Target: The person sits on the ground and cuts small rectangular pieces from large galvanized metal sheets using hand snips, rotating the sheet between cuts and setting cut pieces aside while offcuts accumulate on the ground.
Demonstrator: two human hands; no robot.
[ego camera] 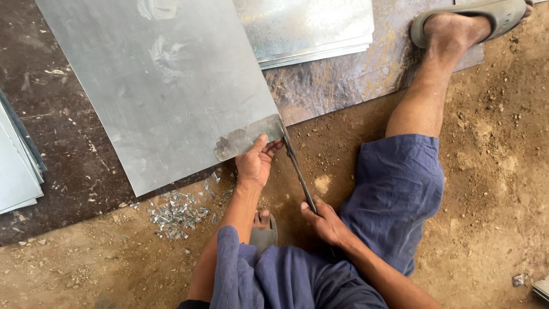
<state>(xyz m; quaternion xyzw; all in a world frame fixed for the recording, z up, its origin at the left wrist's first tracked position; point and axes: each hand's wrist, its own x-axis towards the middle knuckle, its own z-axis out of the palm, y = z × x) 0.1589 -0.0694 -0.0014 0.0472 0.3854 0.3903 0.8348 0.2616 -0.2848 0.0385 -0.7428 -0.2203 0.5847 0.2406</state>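
A large galvanized steel sheet [166,86], flat, dull grey and faintly mottled, is lying across the upper left and centre of the frame on a dark, scuffed floor mat [63,149], its lower right corner reaching toward the person. The left hand [255,162] is pinching that corner, thumb on top and fingers curled beneath, where a narrow strip of metal is lifting away from the sheet. The right hand [325,220] is wrapping firmly around the handles of long, dark tin snips [297,169], whose blades are running up to the sheet's right edge just beside the left hand's fingertips; how far the blades are parted cannot be told. Small bright metal offcuts [177,214] are lying scattered at the mat's lower edge, left of the left forearm. A stack of similar shiny sheets [309,28] is resting at the upper centre, and another stack [17,166] is sitting at the left edge. Loose brown dirt ground [492,171] is spreading open to the right, around the person's blue-trousered legs and a grey sandal [486,14] at the upper right.
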